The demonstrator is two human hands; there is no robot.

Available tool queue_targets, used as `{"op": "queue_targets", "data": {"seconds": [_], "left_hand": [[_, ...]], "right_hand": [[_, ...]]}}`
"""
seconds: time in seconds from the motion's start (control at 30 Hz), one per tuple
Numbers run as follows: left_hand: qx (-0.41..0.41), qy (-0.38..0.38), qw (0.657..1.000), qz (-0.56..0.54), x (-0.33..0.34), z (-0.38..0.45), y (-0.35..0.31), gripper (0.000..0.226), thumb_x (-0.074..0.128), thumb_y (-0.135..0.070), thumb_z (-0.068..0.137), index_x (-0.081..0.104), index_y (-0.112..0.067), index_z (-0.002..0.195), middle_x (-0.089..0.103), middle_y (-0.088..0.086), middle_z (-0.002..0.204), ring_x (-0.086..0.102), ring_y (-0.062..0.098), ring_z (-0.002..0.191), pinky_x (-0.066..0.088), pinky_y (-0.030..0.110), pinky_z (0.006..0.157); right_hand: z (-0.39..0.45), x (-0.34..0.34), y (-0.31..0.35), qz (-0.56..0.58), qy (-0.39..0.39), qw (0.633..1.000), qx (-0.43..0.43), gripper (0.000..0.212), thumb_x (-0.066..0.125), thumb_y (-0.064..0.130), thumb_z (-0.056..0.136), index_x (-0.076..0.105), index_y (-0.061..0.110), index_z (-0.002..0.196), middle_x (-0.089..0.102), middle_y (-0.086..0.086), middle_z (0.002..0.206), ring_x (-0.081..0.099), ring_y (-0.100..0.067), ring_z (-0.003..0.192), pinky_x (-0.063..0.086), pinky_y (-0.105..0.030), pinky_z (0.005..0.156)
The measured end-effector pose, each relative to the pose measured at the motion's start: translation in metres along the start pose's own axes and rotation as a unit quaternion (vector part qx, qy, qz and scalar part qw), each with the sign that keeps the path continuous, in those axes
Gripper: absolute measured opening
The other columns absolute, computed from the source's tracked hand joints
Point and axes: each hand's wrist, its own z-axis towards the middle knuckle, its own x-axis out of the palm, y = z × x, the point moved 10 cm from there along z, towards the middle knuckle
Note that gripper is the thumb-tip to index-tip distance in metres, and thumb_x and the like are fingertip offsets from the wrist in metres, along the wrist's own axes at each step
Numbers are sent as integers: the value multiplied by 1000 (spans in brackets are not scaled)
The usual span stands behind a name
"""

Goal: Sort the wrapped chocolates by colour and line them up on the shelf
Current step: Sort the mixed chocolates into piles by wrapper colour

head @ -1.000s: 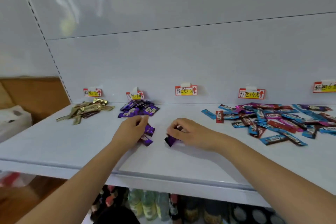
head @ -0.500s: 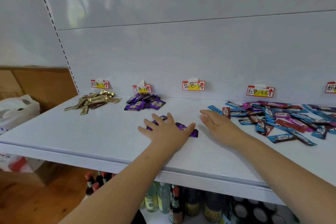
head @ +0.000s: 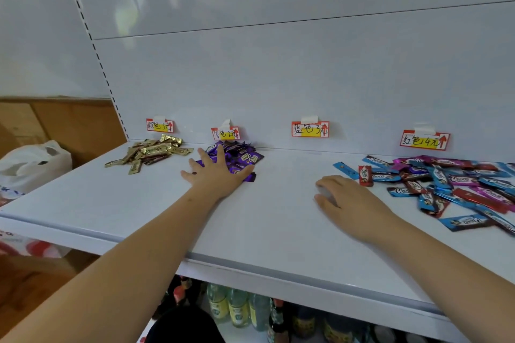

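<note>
White shelf point(head: 264, 225), left hand point(head: 216, 175) now pushing purple chocolates point(head: 242, 160) back, seemingly

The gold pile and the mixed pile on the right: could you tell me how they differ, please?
The gold pile holds a single colour; the mixed pile shows blue, red, pink and purple wrappers. The gold pile is compact, at the shelf's left end; the mixed pile sprawls wider to the right. The right hand rests near the mixed pile; no hand is near the gold pile. Both lie on the shelf below price tags.
</note>
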Motion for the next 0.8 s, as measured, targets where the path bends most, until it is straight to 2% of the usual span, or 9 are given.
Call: {"op": "queue_targets", "data": {"seconds": [0.17,0.37,0.5,0.57,0.6,0.67,0.7,0.77,0.8], "left_hand": [[0,-6,1000,-20,7,37,-11,113,28,-98,63,15,-33,153,16,17,159,18,45,143,14,64,111],[-4,-38,999,-34,8,64,-18,99,37,-92,67,41,-24,139,42,13,138,40,41,127,25,57,105],[13,-55,997,-45,1,55,-20,100,27,-94,69,38,-28,143,36,14,146,29,45,136,18,62,108],[27,-85,995,-49,-7,44,-26,93,27,-88,78,30,-27,148,27,16,155,16,47,143,9,65,111],[31,-108,993,-45,-12,36,-30,89,28,-84,82,31,-24,148,27,18,155,16,47,143,10,66,111],[60,-162,984,-46,-26,13,-44,77,37,-72,87,48,-11,134,43,22,139,36,46,130,28,64,106],[91,-181,977,-61,-32,0,-55,67,43,-63,87,54,-7,124,49,22,127,45,44,118,38,59,99],[177,-167,964,-112,-34,-30,-85,43,56,-43,89,60,-9,114,52,14,114,51,37,105,47,48,85],[227,-133,956,-131,-30,-48,-104,33,58,-38,89,61,-14,113,53,8,113,53,30,104,48,43,82]], "right_hand": [[0,-1,-1,4,-14,1000,-3,41,37,44,101,48,23,134,44,8,142,41,-13,128,36,-30,105],[3,-4,-1,5,-31,1000,-1,35,41,41,99,48,25,129,47,8,134,43,-15,121,36,-30,100],[0,-8,1,20,-27,999,2,36,40,42,100,49,25,131,47,8,132,42,-14,121,35,-30,101],[-3,-10,-1,36,-25,999,6,38,39,41,101,51,23,131,49,8,132,43,-14,123,35,-30,102],[-4,-12,-2,47,-25,999,8,37,39,41,101,53,22,130,50,8,132,44,-14,123,36,-30,102],[-5,-15,-5,82,-34,996,16,36,39,38,101,55,20,128,51,7,130,46,-13,122,37,-30,100],[-6,-19,-8,97,-46,994,23,34,40,37,101,56,20,127,52,7,130,46,-13,121,38,-30,99],[-9,-34,-13,101,-81,991,31,33,42,33,100,57,19,126,53,3,131,47,-14,121,38,-33,100],[-13,-45,-15,86,-101,991,23,33,43,31,100,57,18,127,54,1,131,47,-17,120,38,-35,100]]}}
